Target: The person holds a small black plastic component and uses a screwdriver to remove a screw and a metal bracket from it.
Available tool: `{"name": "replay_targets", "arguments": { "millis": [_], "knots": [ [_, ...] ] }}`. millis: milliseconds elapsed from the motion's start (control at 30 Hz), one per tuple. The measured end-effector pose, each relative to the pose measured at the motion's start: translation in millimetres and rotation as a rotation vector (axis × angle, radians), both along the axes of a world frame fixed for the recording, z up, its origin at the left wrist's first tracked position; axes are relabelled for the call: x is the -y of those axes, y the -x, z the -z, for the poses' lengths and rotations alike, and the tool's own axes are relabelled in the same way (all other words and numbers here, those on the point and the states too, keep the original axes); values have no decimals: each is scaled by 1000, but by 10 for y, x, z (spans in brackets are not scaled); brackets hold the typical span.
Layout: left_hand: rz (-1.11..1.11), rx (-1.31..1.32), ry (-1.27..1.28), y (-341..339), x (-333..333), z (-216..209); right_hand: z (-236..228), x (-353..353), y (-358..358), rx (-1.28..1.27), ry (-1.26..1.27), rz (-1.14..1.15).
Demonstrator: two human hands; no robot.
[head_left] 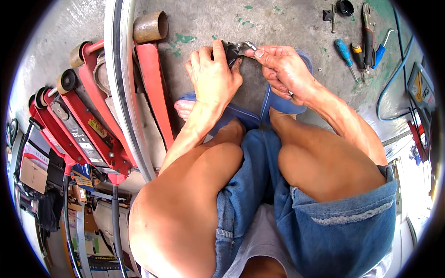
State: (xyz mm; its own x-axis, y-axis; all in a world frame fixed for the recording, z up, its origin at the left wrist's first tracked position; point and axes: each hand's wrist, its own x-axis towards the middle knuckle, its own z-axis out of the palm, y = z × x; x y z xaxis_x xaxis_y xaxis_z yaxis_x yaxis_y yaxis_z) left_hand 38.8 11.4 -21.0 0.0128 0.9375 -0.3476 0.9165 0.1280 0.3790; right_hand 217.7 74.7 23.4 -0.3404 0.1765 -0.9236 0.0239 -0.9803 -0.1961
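My left hand [212, 69] is closed around a small black part [230, 52], holding it just above the concrete floor or against it; I cannot tell which. Fingers cover much of this part. A shiny bent metal wrench [251, 45] is gripped in my right hand [286, 69], pinched between thumb and forefinger near its bend. Its curved head meets the black part, and its other end shows below my curled fingers. Both hands are out past my knees, above my blue slippers [289, 108].
Red floor jacks [95, 125] stand at the left, with a pale curved rail [121, 83] crossing over them. A blue screwdriver [343, 52], pliers [368, 41], a hooked pick [381, 54] and a round black cap [345, 7] lie at the far right. A blue hose [394, 76] curves beyond.
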Motion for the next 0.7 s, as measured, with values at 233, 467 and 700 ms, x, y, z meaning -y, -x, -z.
{"name": "replay_targets", "arguments": {
  "millis": [233,467,700],
  "knots": [
    [-6,-5,-18,14,22,25,-36,16,123,-19,32,78],
    [0,-1,-64,-8,31,51,-184,23,317,99,-6,155],
    [22,2,-88,-113,28,64,-204,142,416,193,-112,197]
  ]
}}
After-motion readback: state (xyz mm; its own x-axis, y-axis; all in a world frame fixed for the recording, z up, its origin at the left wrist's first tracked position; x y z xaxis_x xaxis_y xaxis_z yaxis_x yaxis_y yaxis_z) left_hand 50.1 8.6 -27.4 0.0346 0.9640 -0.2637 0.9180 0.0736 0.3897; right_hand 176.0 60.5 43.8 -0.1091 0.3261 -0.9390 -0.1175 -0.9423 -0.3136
